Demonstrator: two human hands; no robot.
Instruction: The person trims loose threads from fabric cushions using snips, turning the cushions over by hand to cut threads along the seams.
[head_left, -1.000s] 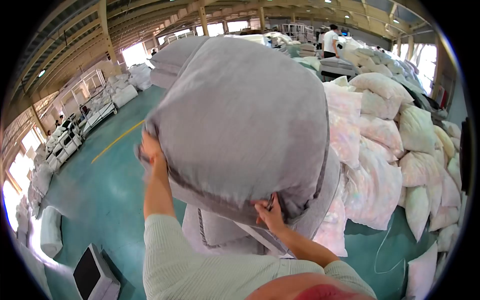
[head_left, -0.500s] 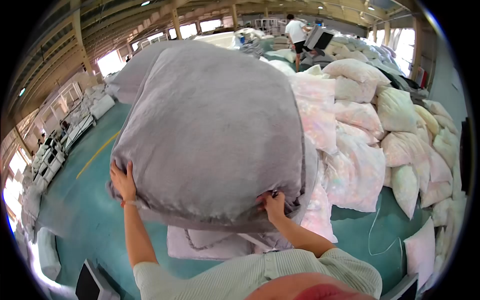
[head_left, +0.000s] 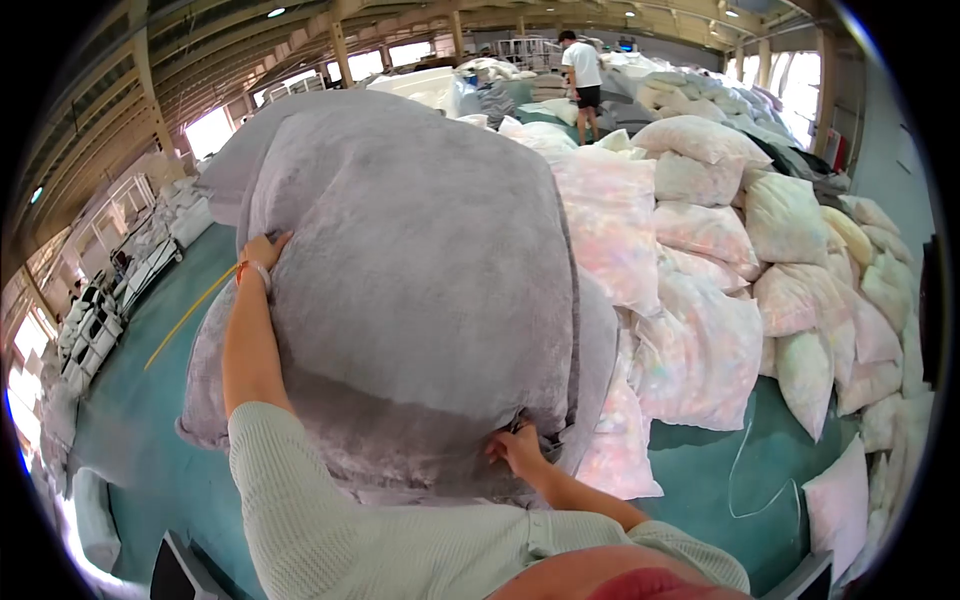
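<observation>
A big grey plush cushion [head_left: 420, 250] fills the middle of the view, lying on other grey cushions. My left hand [head_left: 262, 250] is closed on its upper left edge, with the fingers bent over the fabric. Low on the front right of the cushion, my right hand [head_left: 518, 450] is closed against the fabric near the corner. A small dark object [head_left: 519, 419] shows at the top of that hand; its kind cannot be made out. Another grey cushion [head_left: 205, 375] sticks out on the left beneath the big one.
Stuffed whitish, pink-tinted bags [head_left: 705, 345] are piled along the right. A person [head_left: 582, 75] stands at the back among more bags. Green floor [head_left: 150, 420] with a yellow line runs along the left, and a white cord [head_left: 737, 480] lies on the floor at right.
My left hand has moved up and away along the cushion's left edge. The cushion looks shifted and creased at its upper left. My right hand sits slightly lower and farther left in view.
</observation>
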